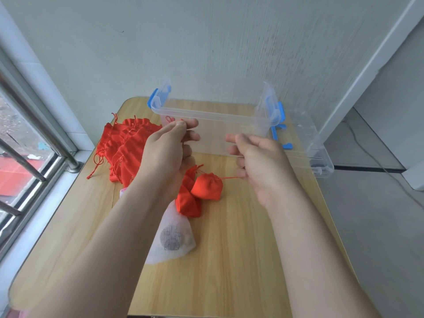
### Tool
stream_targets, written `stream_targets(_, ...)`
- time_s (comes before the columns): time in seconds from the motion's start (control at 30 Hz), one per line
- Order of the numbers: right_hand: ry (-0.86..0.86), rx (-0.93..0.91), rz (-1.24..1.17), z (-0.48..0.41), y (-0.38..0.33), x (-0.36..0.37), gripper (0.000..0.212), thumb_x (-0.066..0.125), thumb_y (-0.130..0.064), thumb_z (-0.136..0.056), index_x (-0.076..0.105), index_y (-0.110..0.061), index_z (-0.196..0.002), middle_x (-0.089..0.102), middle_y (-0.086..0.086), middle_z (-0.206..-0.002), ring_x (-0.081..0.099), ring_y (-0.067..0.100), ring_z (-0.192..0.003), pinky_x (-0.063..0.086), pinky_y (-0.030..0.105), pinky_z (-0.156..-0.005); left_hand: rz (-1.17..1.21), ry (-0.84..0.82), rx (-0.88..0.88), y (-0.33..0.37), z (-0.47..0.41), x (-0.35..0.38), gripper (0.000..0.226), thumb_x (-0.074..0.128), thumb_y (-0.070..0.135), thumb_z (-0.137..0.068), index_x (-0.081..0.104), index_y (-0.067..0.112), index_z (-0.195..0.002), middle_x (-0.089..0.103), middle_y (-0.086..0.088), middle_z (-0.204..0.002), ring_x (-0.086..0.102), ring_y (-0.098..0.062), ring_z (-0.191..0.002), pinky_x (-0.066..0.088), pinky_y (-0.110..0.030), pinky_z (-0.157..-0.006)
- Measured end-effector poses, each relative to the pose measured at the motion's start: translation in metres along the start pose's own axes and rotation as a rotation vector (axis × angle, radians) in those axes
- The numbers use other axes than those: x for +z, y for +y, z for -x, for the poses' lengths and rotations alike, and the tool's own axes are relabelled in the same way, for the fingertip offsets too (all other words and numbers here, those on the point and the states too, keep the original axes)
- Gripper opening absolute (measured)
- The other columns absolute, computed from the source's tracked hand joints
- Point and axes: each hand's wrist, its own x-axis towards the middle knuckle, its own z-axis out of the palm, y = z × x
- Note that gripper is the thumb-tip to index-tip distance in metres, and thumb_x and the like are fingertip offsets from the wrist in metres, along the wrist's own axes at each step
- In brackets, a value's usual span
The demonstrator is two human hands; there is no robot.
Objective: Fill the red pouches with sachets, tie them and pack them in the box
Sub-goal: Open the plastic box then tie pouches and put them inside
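The head camera looks down on a wooden surface [229,260] set against a pale wall, with a window at the left. The left hand [167,152] is raised above the surface, its thumb and forefinger pinched together on a bit of red cord, the other fingers curled loosely. The right hand [259,161] is held at the same height, fingers half curled, pinching the end of a red drawstring [230,178] that runs taut to a small filled red pouch [207,186] with its neck gathered shut. That pouch sits low by the surface, just beside a second red pouch [188,200] that reaches up toward the left hand. A white mesh bag [172,239] with something dark inside lies under the left forearm. A pile of flat red pouches [124,145] lies at the left rear. The clear plastic box [215,120] with blue latches stands open at the back, and its clear lid [309,143] rests just to its right.
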Motion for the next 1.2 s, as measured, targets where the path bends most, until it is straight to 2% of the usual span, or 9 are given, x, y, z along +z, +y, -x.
stream_targets(0.07,-0.055,-0.043,0.001,0.000,-0.001,0.000,0.024,0.062,-0.024,-0.108,0.084,-0.025,-0.099,0.073,-0.009,-0.087,0.057,0.006,-0.073,0.048,0.032,-0.073,-0.036,-0.066,-0.020,-0.001,0.000,0.000,0.030,0.053,0.023,-0.110,0.082,0.017,-0.106,0.059,-0.001,-0.098,0.036,-0.009,-0.054,0.038,-0.022,-0.051)
stream_targets(0.2,-0.189,-0.113,0.002,0.003,-0.005,0.004,0.019,0.067,-0.024,-0.105,0.086,-0.026,-0.103,0.069,-0.007,-0.080,0.054,0.012,-0.073,0.048,0.033,-0.071,-0.081,-0.177,-0.052,-0.003,0.003,0.003,0.028,0.056,0.024,-0.107,0.084,0.022,-0.110,0.067,-0.006,-0.119,0.042,-0.010,-0.056,0.039,-0.025,-0.056)
stream_targets(0.33,-0.242,-0.183,0.067,0.009,-0.008,0.010,0.020,0.070,-0.027,-0.104,0.085,-0.025,-0.091,0.054,0.002,-0.077,0.045,0.012,-0.068,0.041,0.034,-0.071,-0.096,-0.254,-0.057,-0.002,0.007,0.007,0.030,0.055,0.023,-0.107,0.084,0.022,-0.113,0.066,0.000,-0.099,0.046,-0.012,-0.059,0.041,-0.025,-0.056)
stream_targets(0.47,-0.245,-0.176,0.048,0.010,-0.011,0.010,0.014,0.071,-0.023,-0.103,0.082,-0.023,-0.094,0.066,-0.011,-0.069,0.053,-0.001,-0.058,0.044,0.021,-0.066,-0.110,-0.318,-0.056,-0.002,0.007,0.006,0.030,0.054,0.023,-0.108,0.082,0.021,-0.117,0.059,-0.007,-0.100,0.047,-0.012,-0.060,0.041,-0.024,-0.055)
stream_targets(0.67,-0.104,-0.124,-0.111,0.006,-0.013,0.009,0.011,0.070,-0.017,-0.103,0.079,-0.013,-0.098,0.070,-0.002,-0.072,0.050,0.010,-0.058,0.045,0.022,-0.055,-0.149,-0.333,-0.139,0.000,0.007,0.005,0.024,0.056,0.015,-0.103,0.075,0.000,-0.108,0.070,-0.012,-0.093,0.053,-0.021,-0.063,0.047,-0.033,-0.060)
stream_targets(0.87,0.003,-0.136,-0.260,0.007,-0.016,0.005,0.018,0.062,-0.012,-0.107,0.076,-0.007,-0.097,0.073,0.001,-0.074,0.063,0.012,-0.059,0.055,0.026,-0.058,-0.224,-0.305,-0.133,-0.001,0.005,0.001,0.018,0.063,0.009,-0.101,0.071,-0.006,-0.105,0.073,-0.015,-0.090,0.060,-0.019,-0.068,0.053,-0.030,-0.065)
stream_targets(1.03,0.084,-0.208,-0.307,0.009,-0.020,0.002,0.014,0.060,-0.015,-0.109,0.068,-0.003,-0.108,0.080,0.006,-0.080,0.079,0.021,-0.074,0.062,0.027,-0.066,-0.314,-0.282,-0.072,-0.004,0.003,-0.003,0.017,0.065,0.013,-0.103,0.071,-0.003,-0.103,0.064,-0.007,-0.074,0.052,-0.016,-0.061,0.043,-0.032,-0.063)
stream_targets(1.13,0.088,-0.306,-0.151,0.008,-0.020,0.002,0.016,0.066,-0.021,-0.107,0.071,-0.007,-0.102,0.081,-0.001,-0.080,0.071,0.005,-0.070,0.053,0.015,-0.067,-0.454,-0.363,-0.027,-0.005,0.005,-0.004,0.020,0.073,0.017,-0.098,0.077,-0.002,-0.098,0.065,-0.007,-0.075,0.055,-0.018,-0.067,0.049,-0.033,-0.067)
stream_targets(1.2,0.092,-0.349,-0.102,0.007,-0.018,0.002,0.016,0.071,-0.021,-0.103,0.075,-0.007,-0.097,0.078,-0.004,-0.077,0.063,-0.001,-0.064,0.050,0.014,-0.069,-0.524,-0.421,-0.002,-0.004,0.007,-0.005,0.018,0.074,0.017,-0.097,0.079,-0.001,-0.097,0.067,-0.007,-0.076,0.058,-0.019,-0.071,0.051,-0.032,-0.070)
